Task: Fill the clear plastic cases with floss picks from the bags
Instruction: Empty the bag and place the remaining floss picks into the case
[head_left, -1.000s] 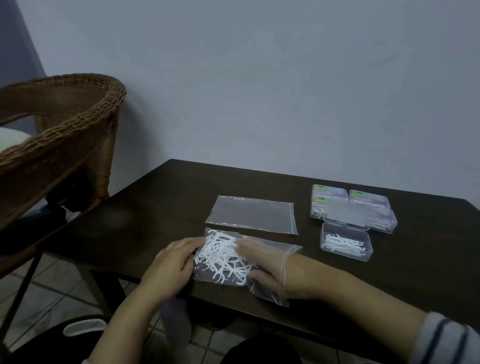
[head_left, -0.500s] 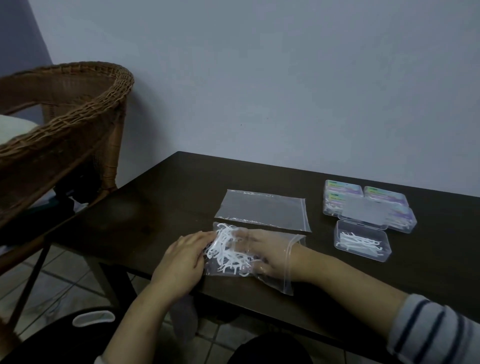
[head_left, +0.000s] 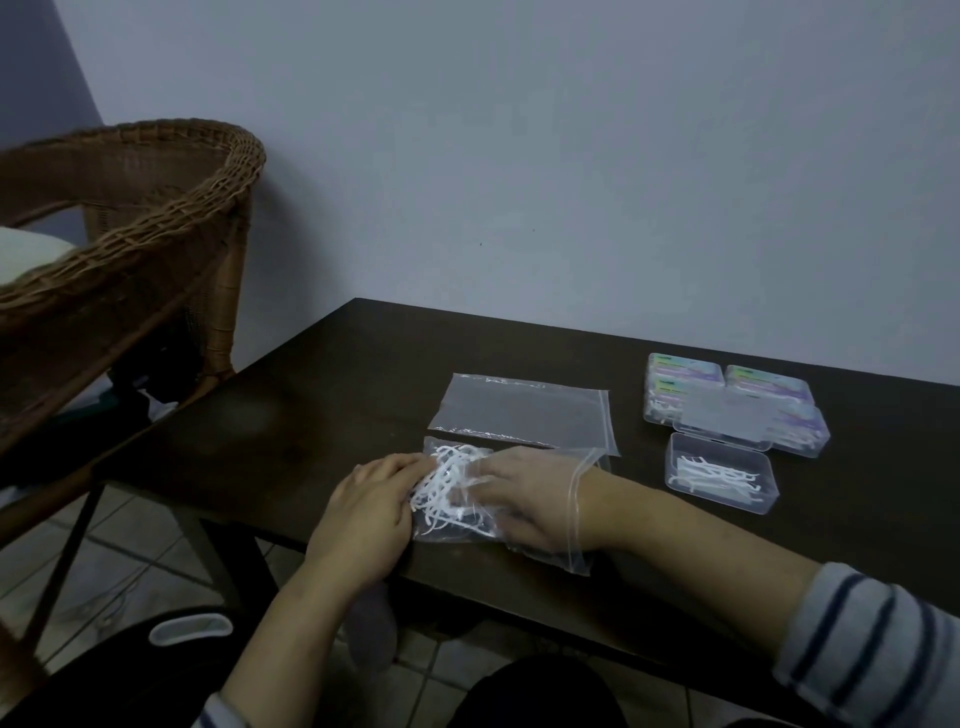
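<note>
Both hands were on one bag. My right hand (head_left: 524, 499) was inside the clear zip bag (head_left: 576, 551), wrist at the bag's mouth, fingers reaching left into the white floss picks (head_left: 447, 486). Film blurred the fingertips, so I could not tell whether they pinched any picks. My left hand (head_left: 363, 512) rested on the bag's left end from outside, fingers laid fairly straight over the plastic, holding it down at the near edge of the dark table (head_left: 322, 395). Just beyond, a second zip bag (head_left: 524, 410) lay flat, with no picks visible in it, its near edge touching or overlapping the first bag. To the right sat an open clear case (head_left: 722, 480) with a few picks in the bottom. Behind it, touching, was a cluster of closed cases (head_left: 727, 395) with coloured labels, picks visible through the sides. Striped sleeve (head_left: 872, 649) on my right forearm, near right. A wicker chair (head_left: 156, 218) stood far left, beside the table.
</note>
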